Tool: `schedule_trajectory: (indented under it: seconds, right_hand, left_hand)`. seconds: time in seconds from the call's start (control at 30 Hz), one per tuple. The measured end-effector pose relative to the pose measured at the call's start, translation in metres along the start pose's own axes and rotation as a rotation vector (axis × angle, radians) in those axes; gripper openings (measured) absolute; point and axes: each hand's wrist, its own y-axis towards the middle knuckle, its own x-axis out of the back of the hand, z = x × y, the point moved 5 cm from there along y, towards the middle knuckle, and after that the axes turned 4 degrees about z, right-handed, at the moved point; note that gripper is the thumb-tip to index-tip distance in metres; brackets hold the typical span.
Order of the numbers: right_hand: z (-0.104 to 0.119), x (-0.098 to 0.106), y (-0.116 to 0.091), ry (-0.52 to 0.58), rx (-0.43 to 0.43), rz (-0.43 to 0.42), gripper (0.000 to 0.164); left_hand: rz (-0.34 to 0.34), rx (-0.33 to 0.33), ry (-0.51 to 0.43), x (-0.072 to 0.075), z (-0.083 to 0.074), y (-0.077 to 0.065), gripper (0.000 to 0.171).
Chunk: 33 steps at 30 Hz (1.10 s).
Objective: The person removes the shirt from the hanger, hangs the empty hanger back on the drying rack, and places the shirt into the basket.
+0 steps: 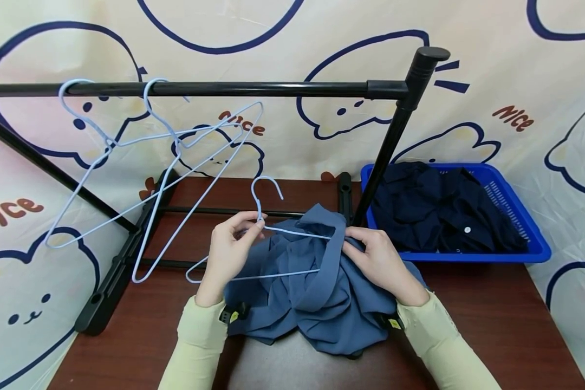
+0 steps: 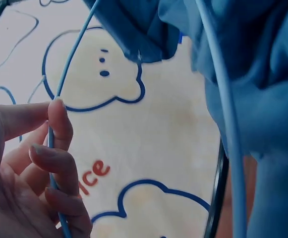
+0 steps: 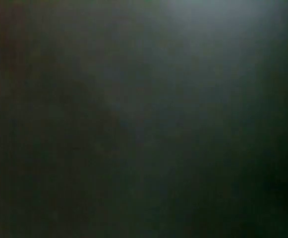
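My left hand [image 1: 231,246] pinches a light-blue clothes hanger [image 1: 267,179] just below its hook. In the left wrist view, the fingers of that hand [image 2: 44,163] curl around the thin hanger wire [image 2: 74,49]. A crumpled blue-grey garment [image 1: 297,303] lies beneath, and the hanger's right arm passes under its collar-like band. The lower hanger bar crosses the front of the cloth and its right end is hidden. My right hand [image 1: 380,260] grips the garment's edge beside that band. The right wrist view is dark and blurred, showing nothing clear.
Two light-blue hangers [image 1: 151,197] hang from the black rack rail [image 1: 273,89] at the left. Behind my right hand, a blue basket [image 1: 538,252] holds dark navy clothing [image 1: 434,211]. The rack's slanted right post [image 1: 390,146] stands beside the basket, on the brown table [image 1: 502,325].
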Motion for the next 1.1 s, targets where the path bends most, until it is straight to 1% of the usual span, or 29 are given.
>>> schedule_trajectory:
  seconds: [0.1, 0.33, 0.5, 0.57, 0.67, 0.73, 0.8, 0.9, 0.97, 1.03, 1.1]
  right_hand:
    - [-0.002, 0.0, -0.001, -0.011, -0.011, -0.007, 0.013]
    - [-0.006, 0.002, -0.003, -0.025, -0.03, -0.008, 0.013]
    - [-0.008, 0.004, -0.004, -0.047, -0.043, -0.018, 0.013]
    - [-0.01, 0.005, -0.004, -0.06, -0.048, -0.021, 0.013]
    - [-0.01, 0.006, -0.005, -0.073, -0.048, -0.024, 0.013]
    - [-0.01, 0.007, -0.006, -0.075, -0.049, -0.021, 0.013]
    - [-0.01, 0.007, -0.007, -0.068, -0.056, -0.013, 0.014]
    - [-0.008, 0.005, -0.008, -0.055, -0.065, 0.015, 0.017]
    - [-0.004, 0.004, -0.008, -0.056, -0.06, 0.039, 0.02]
    - [0.0, 0.003, -0.009, -0.071, -0.04, 0.068, 0.02]
    - [0.005, 0.0, -0.009, -0.095, -0.011, 0.109, 0.019]
  left_hand:
    - [-0.006, 0.057, -0.001, 0.006, 0.007, -0.001, 0.02]
    - [-0.04, 0.119, 0.002, 0.02, 0.021, -0.003, 0.018]
    - [-0.042, 0.197, 0.009, 0.033, 0.032, -0.006, 0.019]
    - [-0.058, 0.224, 0.009, 0.04, 0.037, -0.007, 0.02]
    - [-0.1, 0.27, -0.006, 0.05, 0.046, -0.008, 0.022]
    - [-0.131, 0.311, -0.023, 0.057, 0.061, -0.01, 0.028]
    - [-0.154, 0.366, -0.021, 0.064, 0.074, -0.013, 0.033]
    - [-0.184, 0.421, -0.015, 0.073, 0.092, -0.017, 0.036]
    - [-0.211, 0.447, -0.011, 0.079, 0.095, -0.019, 0.033]
    - [-0.247, 0.451, -0.008, 0.085, 0.098, -0.02, 0.031]
    - [-0.287, 0.46, 0.007, 0.092, 0.101, -0.022, 0.031]
